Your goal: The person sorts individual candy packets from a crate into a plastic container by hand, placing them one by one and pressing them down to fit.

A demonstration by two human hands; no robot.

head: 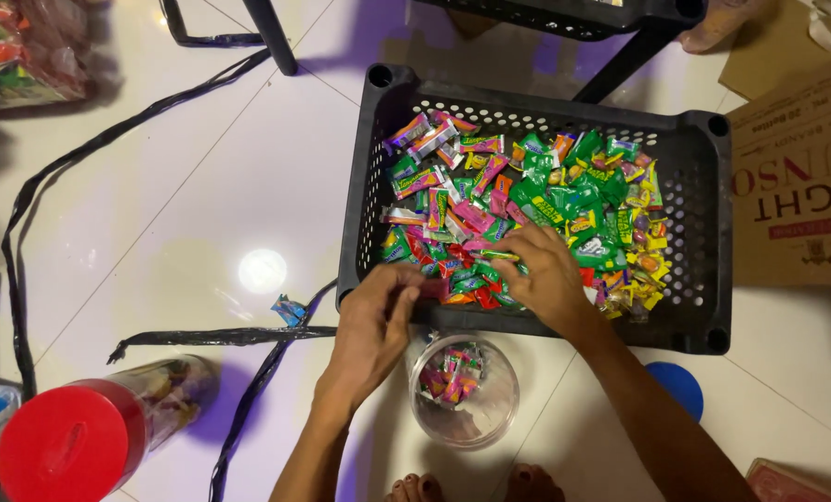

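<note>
A black perforated plastic crate (685, 158) on the white tiled floor holds a heap of wrapped candies (527, 204) in pink, green, yellow and orange. My right hand (541, 274) rests palm down on the candies at the crate's near side, fingers curled into the pile. My left hand (378, 321) is at the crate's near left wall, fingers bent over the rim, seemingly pinching candies; what it holds is hidden. Just below the hands stands an open clear plastic jar (462, 390) with several candies at its bottom.
A clear jar with a red lid (71, 442) lies at lower left. Black straps (220, 336) trail over the floor. A cardboard box (797, 186) stands right of the crate, a blue lid (678, 386) near my right forearm. My toes (471, 485) show at the bottom edge.
</note>
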